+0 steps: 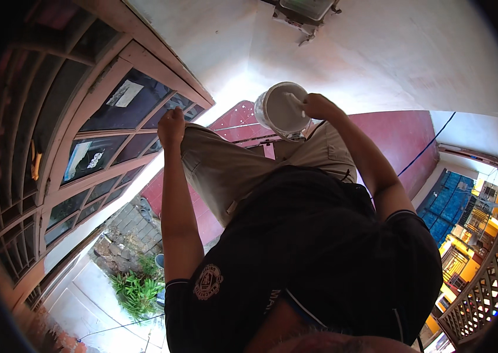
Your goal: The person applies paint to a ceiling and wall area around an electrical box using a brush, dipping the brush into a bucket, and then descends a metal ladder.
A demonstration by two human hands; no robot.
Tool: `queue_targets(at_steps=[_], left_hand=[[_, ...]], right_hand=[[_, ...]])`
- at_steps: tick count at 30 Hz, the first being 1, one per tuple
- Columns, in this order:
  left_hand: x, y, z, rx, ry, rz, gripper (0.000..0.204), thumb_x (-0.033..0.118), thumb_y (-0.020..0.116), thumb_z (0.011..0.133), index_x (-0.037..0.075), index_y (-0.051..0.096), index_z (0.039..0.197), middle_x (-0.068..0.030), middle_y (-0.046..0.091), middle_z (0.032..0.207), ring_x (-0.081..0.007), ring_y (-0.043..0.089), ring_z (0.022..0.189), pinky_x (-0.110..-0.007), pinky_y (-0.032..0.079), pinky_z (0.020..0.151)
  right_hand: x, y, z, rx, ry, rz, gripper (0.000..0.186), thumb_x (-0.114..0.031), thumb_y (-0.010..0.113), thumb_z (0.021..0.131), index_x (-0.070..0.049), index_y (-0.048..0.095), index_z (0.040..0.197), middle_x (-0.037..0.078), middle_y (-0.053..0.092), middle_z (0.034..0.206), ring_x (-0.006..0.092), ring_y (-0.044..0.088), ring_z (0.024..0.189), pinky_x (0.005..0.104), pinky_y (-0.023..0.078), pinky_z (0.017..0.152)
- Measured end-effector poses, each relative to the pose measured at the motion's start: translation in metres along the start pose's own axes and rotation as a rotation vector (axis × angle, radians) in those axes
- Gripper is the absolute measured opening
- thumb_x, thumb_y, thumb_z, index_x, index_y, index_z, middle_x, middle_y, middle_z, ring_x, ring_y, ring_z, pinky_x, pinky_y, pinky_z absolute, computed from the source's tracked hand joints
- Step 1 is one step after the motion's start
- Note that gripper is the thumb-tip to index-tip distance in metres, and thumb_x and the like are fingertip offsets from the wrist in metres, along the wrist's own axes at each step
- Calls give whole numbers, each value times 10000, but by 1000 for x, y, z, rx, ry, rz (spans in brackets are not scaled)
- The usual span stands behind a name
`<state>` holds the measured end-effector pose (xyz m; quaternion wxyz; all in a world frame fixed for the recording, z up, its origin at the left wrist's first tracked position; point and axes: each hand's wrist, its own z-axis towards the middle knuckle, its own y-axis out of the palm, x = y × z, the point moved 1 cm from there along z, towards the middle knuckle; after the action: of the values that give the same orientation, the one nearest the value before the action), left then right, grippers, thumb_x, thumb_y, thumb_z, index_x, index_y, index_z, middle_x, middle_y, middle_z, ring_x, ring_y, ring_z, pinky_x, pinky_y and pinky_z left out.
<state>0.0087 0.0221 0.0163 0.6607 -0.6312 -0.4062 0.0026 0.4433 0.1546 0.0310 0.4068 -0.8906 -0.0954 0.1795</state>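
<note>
The right hand point(321, 107) is closed around the end of a pale, stick-like tool point(295, 100), whose other end reaches into the mouth of a round bucket point(261, 112); the bucket sits just beyond the knees, its inside coated whitish (what holds it up is hard to tell). Left of the bucket and clear of it, the left hand point(171, 126) is curled into a fist beside one knee, and whether anything is inside that fist cannot be told. On the near side of the bucket are the person's khaki trousers point(231, 162) and, nearer still, a dark shirt point(319, 247) with a round emblem on the chest. Behind the bucket and to its left, the reddish floor point(242, 117) is dotted with white specks. Farther left of the bucket stands a pinkish-framed window point(134, 62), with papers point(124, 93) on its panes. Past the bucket's far side spreads a white wall point(378, 65), a boxy fixture point(308, 10) mounted on it. Well to the right of the bucket run a dark blue cable point(428, 144), a blue panel point(446, 206) and a wooden lattice point(484, 294).
</note>
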Motion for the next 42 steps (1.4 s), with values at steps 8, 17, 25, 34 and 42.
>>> queue_targets(at_steps=[8,17,25,34,42], left_hand=[[-7,-7,-5,9,-19,13,434,431,482,949,63,705,892,-219,690,924,-461,637,901,-521,495,796],[-4,-5,-1,-2,-54,24,434,441,491,940,66,699,880,-217,693,924,-459,641,897,-518,499,791],[13,3,7,-14,-27,-24,449,455,490,938,59,692,874,-221,690,919,-464,637,883,-524,495,776],[-3,2,1,40,-7,-23,433,427,505,941,41,685,862,-228,684,910,-474,631,893,-540,490,780],[-13,-6,-6,131,8,-35,411,408,532,935,46,700,836,-214,695,879,-453,653,864,-525,508,753]], right_hand=[[-33,65,68,69,45,-45,303,-266,533,948,-62,753,989,229,714,1026,386,695,990,481,554,879],[-35,77,80,60,65,-64,346,-310,513,975,-53,735,1040,221,707,1079,384,685,1035,480,544,903],[47,26,35,72,-33,234,410,-366,617,895,-5,729,1054,110,694,742,242,657,620,396,535,617],[79,19,-37,-94,149,1166,363,-412,722,898,-49,706,881,-15,555,698,77,443,575,241,355,491],[56,10,-83,-201,28,1467,305,-236,592,1005,-34,575,1234,16,588,833,20,447,545,179,328,427]])
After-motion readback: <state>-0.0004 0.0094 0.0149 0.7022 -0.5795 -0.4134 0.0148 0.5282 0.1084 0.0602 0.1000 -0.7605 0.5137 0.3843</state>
